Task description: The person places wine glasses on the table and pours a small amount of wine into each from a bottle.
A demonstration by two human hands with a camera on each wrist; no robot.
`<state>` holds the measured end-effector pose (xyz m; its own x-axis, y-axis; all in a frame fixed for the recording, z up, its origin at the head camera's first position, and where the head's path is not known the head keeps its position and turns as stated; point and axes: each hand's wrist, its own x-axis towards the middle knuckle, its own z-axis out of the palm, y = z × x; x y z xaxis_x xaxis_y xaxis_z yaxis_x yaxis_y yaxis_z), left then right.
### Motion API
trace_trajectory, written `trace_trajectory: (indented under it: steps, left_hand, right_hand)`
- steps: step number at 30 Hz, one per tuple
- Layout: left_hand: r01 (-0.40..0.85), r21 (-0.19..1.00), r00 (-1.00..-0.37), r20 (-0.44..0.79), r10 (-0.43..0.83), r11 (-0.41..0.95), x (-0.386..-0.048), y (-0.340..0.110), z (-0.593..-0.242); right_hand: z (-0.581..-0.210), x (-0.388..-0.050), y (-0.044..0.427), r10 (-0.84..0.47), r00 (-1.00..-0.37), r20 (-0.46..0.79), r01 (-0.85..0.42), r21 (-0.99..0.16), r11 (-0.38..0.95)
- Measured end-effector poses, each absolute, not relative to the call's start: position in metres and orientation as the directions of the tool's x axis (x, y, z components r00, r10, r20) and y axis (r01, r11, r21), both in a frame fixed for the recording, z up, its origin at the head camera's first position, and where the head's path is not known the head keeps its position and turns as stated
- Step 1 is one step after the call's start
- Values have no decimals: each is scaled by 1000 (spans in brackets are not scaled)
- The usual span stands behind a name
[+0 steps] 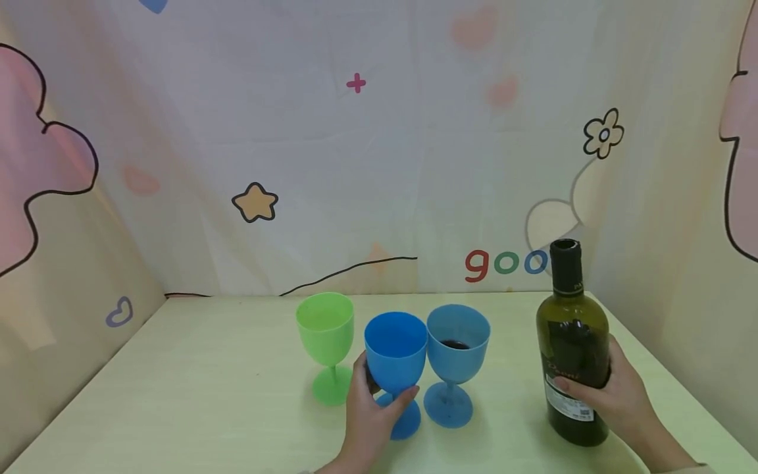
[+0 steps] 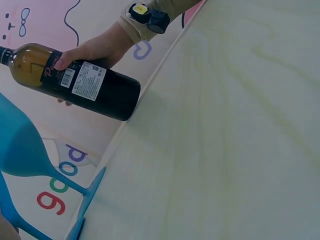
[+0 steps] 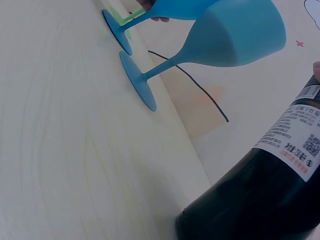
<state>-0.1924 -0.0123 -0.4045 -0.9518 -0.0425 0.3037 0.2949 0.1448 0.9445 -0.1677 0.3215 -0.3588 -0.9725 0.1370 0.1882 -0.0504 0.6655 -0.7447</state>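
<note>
- Left hand (image 1: 372, 420): fingers curled about the deep-blue goblet (image 1: 395, 349) at the lower bowl; thumb laid across the front, just below the bowl.
- Right hand (image 1: 626, 390): fingers wrapped around the wine bottle (image 1: 574, 342) at mid-body, from the right side; thumb across the front label (image 1: 571, 400).
- Deep-blue goblet: near the table's centre, upright, middle unit of 3. Foot contact with the surface is unclear.
- Wine bottle: right side of the table, upright, mouth uncovered. Base contact cannot be confirmed.
- Light-blue goblet (image 1: 458, 365): upright on its foot, just right of the deep-blue goblet and well apart from the bottle. The 2 bowls overlap in the head view; contact cannot be determined. Dark liquid (image 1: 454, 344) lies low in its bowl.
- Green goblet (image 1: 326, 339): upright, left of and behind the deep-blue goblet, its foot just beside the left hand.
- Right sleeve (image 2: 175, 7): beige; a dark wrist unit (image 2: 149, 17) with 1 yellow label is fitted at the cuff.
- Tabletop (image 1: 207, 382): pale, faintly grained.
- Fabric backdrop (image 1: 284, 118): printed with 1 star, 1 flower, hearts and coloured letters.
</note>
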Motion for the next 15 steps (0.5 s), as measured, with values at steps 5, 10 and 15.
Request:
trace_trajectory:
  steps: [5, 10, 15]
  left_hand:
    - [278, 953, -959, 282, -14, 121, -191, -14, -404]
    - [276, 955, -960, 278, -5, 104, -190, -16, -405]
    - [301, 949, -953, 303, -2, 98, -190, -17, -408]
  right_hand:
    - [-359, -167, 320, 131, -969, 210, -69, -738, 672]
    - [-361, -168, 319, 119, -964, 237, -96, -730, 677]
    - [-362, -168, 318, 133, -958, 253, -93, -717, 691]
